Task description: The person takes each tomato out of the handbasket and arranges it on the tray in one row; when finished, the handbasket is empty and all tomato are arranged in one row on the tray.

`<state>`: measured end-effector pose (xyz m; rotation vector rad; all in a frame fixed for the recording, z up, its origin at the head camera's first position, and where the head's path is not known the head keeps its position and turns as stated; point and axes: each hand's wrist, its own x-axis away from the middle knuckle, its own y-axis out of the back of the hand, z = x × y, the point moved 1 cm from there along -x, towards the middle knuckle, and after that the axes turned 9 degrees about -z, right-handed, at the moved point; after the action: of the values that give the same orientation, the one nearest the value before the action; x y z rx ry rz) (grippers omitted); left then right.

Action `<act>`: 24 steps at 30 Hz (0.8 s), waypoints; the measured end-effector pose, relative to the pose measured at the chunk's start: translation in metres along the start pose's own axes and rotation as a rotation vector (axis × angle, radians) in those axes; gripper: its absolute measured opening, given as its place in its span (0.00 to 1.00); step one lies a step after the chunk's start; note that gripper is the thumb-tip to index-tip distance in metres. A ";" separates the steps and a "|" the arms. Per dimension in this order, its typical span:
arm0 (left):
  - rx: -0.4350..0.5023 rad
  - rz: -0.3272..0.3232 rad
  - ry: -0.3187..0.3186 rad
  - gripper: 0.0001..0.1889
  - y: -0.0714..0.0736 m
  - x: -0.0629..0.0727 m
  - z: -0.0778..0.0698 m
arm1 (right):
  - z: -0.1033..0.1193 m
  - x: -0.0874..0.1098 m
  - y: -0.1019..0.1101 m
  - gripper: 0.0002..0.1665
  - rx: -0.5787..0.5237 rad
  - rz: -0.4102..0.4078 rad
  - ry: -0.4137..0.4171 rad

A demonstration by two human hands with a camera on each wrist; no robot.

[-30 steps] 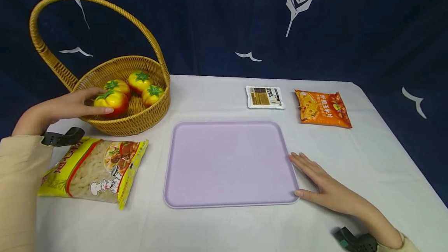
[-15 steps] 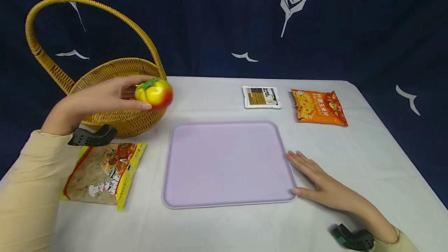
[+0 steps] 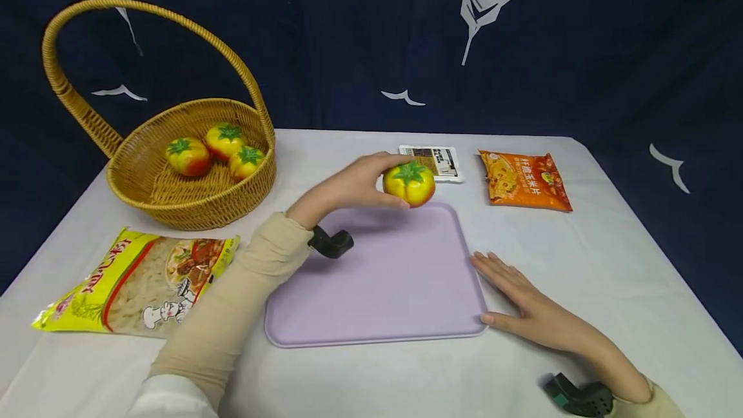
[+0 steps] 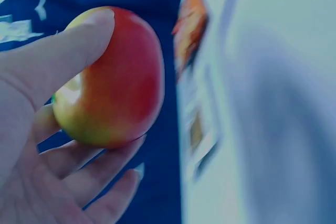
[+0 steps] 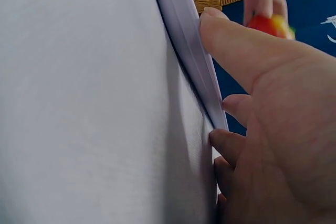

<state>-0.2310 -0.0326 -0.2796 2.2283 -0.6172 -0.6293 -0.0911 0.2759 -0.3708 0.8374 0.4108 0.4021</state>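
My left hand grips a yellow-and-red tomato with a green leafy top, above the far edge of the lilac tray. The left wrist view shows the thumb on one side of the tomato and the fingers on the other. My right hand lies at the tray's right side, fingers extended, with thumb and fingertips at the rim. In the right wrist view the thumb touches the tray's edge. Three similar tomatoes sit in the wicker basket at the left.
The basket's tall arched handle rises at the back left. A yellow food bag lies before it, partly behind the left sleeve. Behind the tray are a small white packet and an orange snack bag. A dark patterned curtain hangs behind.
My left hand has lifted a tomato out of the basket and carried it right, over the tray's far edge. The right hand has stayed at the tray's side.
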 end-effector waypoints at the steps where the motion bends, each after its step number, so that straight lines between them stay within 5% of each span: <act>1: -0.006 -0.001 0.008 0.41 -0.011 -0.005 0.001 | 0.000 0.000 0.000 0.46 0.000 -0.002 0.003; 5: -0.012 0.017 0.049 0.42 -0.044 -0.015 0.007 | -0.002 0.000 -0.002 0.46 0.005 -0.008 0.012; 10: -0.028 0.033 0.020 0.42 -0.066 -0.019 0.012 | -0.002 0.001 -0.001 0.46 0.010 -0.014 0.005; 24: -0.038 0.045 -0.006 0.43 -0.080 -0.020 0.020 | -0.001 0.003 -0.003 0.45 0.038 -0.026 0.022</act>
<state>-0.2395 0.0180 -0.3466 2.1721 -0.6509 -0.6202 -0.0886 0.2760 -0.3744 0.8647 0.4507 0.3809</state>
